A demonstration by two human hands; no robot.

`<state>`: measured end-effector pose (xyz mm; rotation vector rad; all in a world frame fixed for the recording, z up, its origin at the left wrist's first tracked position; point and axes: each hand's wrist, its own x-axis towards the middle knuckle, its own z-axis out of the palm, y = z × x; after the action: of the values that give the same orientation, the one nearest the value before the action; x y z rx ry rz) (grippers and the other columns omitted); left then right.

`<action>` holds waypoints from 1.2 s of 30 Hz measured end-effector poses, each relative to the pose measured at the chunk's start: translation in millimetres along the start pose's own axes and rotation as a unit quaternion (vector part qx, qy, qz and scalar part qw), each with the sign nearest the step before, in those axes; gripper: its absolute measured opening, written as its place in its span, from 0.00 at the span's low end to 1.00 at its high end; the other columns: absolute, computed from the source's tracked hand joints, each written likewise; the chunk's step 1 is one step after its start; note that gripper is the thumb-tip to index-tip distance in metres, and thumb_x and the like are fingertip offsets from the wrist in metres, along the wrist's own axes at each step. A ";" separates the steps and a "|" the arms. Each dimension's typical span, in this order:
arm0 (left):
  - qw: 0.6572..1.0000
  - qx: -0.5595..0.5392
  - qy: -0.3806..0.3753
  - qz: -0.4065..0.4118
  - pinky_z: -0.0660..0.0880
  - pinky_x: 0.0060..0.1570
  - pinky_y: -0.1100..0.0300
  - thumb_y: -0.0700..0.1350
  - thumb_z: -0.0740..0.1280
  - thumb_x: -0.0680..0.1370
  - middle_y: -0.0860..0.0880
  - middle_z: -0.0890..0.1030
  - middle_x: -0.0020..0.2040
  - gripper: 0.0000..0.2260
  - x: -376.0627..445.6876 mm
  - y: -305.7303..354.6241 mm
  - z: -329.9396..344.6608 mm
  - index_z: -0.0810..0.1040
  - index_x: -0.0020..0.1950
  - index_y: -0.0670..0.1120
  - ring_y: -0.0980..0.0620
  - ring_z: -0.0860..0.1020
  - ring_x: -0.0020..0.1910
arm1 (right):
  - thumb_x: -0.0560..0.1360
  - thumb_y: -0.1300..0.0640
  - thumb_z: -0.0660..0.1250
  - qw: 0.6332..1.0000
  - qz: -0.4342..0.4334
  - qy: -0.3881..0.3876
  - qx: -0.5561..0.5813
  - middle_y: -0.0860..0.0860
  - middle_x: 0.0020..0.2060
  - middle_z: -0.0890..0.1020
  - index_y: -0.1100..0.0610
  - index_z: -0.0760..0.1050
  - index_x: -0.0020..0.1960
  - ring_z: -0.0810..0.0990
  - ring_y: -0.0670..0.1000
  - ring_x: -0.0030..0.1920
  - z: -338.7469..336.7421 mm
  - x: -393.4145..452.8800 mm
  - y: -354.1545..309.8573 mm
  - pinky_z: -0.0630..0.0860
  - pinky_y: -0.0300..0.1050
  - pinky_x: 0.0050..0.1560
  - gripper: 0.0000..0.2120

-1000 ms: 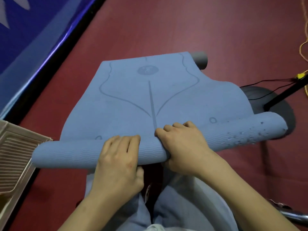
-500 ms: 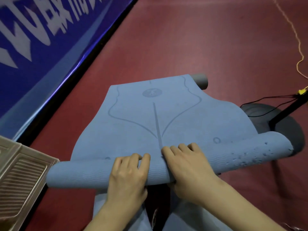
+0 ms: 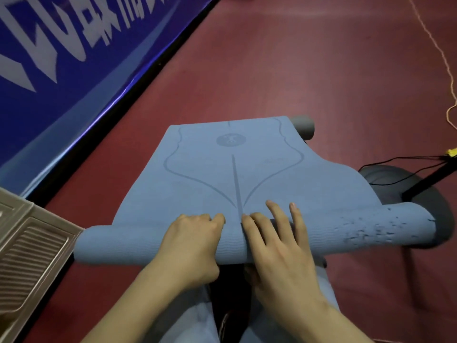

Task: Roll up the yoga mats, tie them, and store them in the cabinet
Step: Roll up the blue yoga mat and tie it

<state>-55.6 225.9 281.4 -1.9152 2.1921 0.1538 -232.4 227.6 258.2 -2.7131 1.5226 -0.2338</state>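
Blue foam yoga mat (image 3: 247, 169) on dark red floor (image 3: 296, 70), near half rolled, far end flat. Left hand (image 3: 193, 241) grip curled over roll; right hand (image 3: 277, 241) fingers straight, pressing roll. Grey tube (image 3: 303, 127) at far edge is possibly a second rolled mat. Left: finish rolling, tie, store; cabinet not in view.
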 end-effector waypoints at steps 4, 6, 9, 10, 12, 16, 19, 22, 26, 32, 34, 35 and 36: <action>0.997 -0.040 -0.070 0.007 0.76 0.44 0.55 0.54 0.74 0.64 0.52 0.79 0.48 0.23 16.6 -12.9 -9.8 0.70 0.55 0.53 0.47 0.79 0.47 | 0.53 0.56 0.78 1.000 0.013 -0.013 -0.003 0.56 0.58 0.79 0.61 0.75 0.67 0.73 0.65 0.69 1.2 7.6 -3.0 0.57 0.67 0.75 0.42; 0.995 -0.040 -0.089 0.002 0.73 0.41 0.55 0.55 0.76 0.63 0.52 0.78 0.47 0.25 20.3 -14.1 -13.5 0.71 0.56 0.52 0.47 0.78 0.45 | 0.53 0.57 0.78 0.999 0.015 -0.026 -0.014 0.56 0.55 0.78 0.61 0.74 0.64 0.76 0.64 0.63 8.4 12.5 -2.2 0.61 0.65 0.74 0.40; 0.995 -0.032 -0.094 0.006 0.73 0.40 0.56 0.55 0.77 0.63 0.53 0.77 0.45 0.26 24.6 -13.7 -13.8 0.72 0.56 0.52 0.48 0.77 0.44 | 0.64 0.63 0.64 0.998 0.023 0.057 -0.032 0.54 0.43 0.77 0.58 0.77 0.54 0.77 0.60 0.46 14.1 22.4 -1.8 0.72 0.59 0.65 0.18; 0.995 -0.032 -0.095 0.005 0.74 0.41 0.55 0.55 0.76 0.63 0.53 0.77 0.44 0.26 25.4 -13.7 -13.2 0.72 0.57 0.52 0.48 0.77 0.43 | 0.65 0.65 0.59 0.996 0.027 0.075 -0.036 0.53 0.40 0.76 0.58 0.77 0.50 0.76 0.59 0.42 13.6 25.4 -1.3 0.74 0.57 0.60 0.16; 0.995 -0.041 -0.093 0.004 0.77 0.43 0.54 0.56 0.76 0.63 0.54 0.77 0.45 0.26 27.3 -15.0 -11.1 0.72 0.57 0.53 0.48 0.78 0.45 | 0.62 0.66 0.56 0.997 0.026 0.057 -0.050 0.53 0.37 0.76 0.57 0.77 0.47 0.75 0.58 0.39 12.4 28.2 -0.4 0.74 0.55 0.54 0.17; 0.996 -0.077 -0.031 0.020 0.70 0.53 0.58 0.57 0.73 0.63 0.58 0.72 0.54 0.29 24.3 -20.1 -1.4 0.69 0.61 0.55 0.52 0.71 0.56 | 0.49 0.65 0.64 0.998 0.018 0.029 -0.061 0.53 0.35 0.76 0.56 0.76 0.44 0.75 0.58 0.37 11.6 41.6 3.7 0.73 0.53 0.48 0.23; 0.996 -0.084 0.031 0.029 0.64 0.58 0.59 0.58 0.71 0.62 0.59 0.66 0.53 0.31 22.7 -23.2 3.7 0.64 0.62 0.56 0.53 0.64 0.54 | 0.44 0.63 0.73 0.998 0.011 -0.023 -0.051 0.53 0.36 0.77 0.55 0.75 0.45 0.77 0.58 0.38 5.9 56.4 7.5 0.73 0.53 0.45 0.28; 0.992 -0.117 0.041 0.023 0.64 0.56 0.58 0.57 0.71 0.61 0.60 0.68 0.50 0.29 22.9 -24.3 -2.3 0.62 0.56 0.56 0.53 0.65 0.50 | 0.63 0.59 0.74 0.987 -0.020 -0.150 -0.049 0.52 0.51 0.78 0.53 0.70 0.57 0.77 0.58 0.54 -13.6 71.8 10.7 0.66 0.52 0.53 0.25; 0.996 -0.057 0.068 0.027 0.67 0.50 0.58 0.57 0.69 0.65 0.54 0.77 0.52 0.26 20.8 -20.4 -9.1 0.70 0.60 0.52 0.49 0.74 0.51 | 0.65 0.53 0.75 0.961 -0.046 -0.271 0.006 0.49 0.49 0.78 0.51 0.66 0.51 0.79 0.56 0.52 -33.3 99.9 25.2 0.67 0.48 0.44 0.22; 1.000 -0.019 0.010 -0.004 0.72 0.61 0.55 0.74 0.75 0.60 0.53 0.77 0.63 0.47 31.2 -15.7 -8.1 0.66 0.70 0.50 0.49 0.76 0.63 | 0.60 0.54 0.82 0.901 -0.040 -0.427 0.062 0.50 0.50 0.81 0.52 0.75 0.58 0.81 0.54 0.49 -37.6 136.0 36.7 0.81 0.47 0.42 0.29; 1.000 -0.022 -0.003 -0.015 0.74 0.58 0.53 0.72 0.77 0.59 0.53 0.78 0.62 0.46 39.0 -17.9 -9.1 0.67 0.68 0.51 0.48 0.77 0.62 | 0.60 0.54 0.83 0.889 -0.039 -0.451 0.072 0.50 0.52 0.81 0.52 0.76 0.59 0.82 0.54 0.51 -37.8 145.5 37.9 0.82 0.50 0.51 0.30; 1.000 -0.022 -0.005 -0.020 0.74 0.55 0.53 0.70 0.78 0.59 0.53 0.79 0.61 0.43 42.8 -18.9 -9.4 0.68 0.66 0.51 0.48 0.78 0.60 | 0.60 0.55 0.83 0.886 -0.037 -0.456 0.078 0.50 0.53 0.82 0.53 0.76 0.60 0.82 0.53 0.51 -38.1 149.1 39.0 0.81 0.49 0.52 0.31; 0.999 -0.021 -0.003 -0.025 0.74 0.52 0.53 0.68 0.78 0.61 0.53 0.80 0.59 0.39 45.8 -19.2 -10.1 0.69 0.63 0.51 0.47 0.79 0.58 | 0.60 0.55 0.83 0.885 -0.035 -0.457 0.082 0.50 0.53 0.82 0.53 0.76 0.60 0.82 0.53 0.51 -38.3 151.5 39.8 0.81 0.48 0.52 0.31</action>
<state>-43.2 176.8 281.7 -1.9869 2.1525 0.1991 -193.8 80.1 310.6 -2.1752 1.0351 0.7704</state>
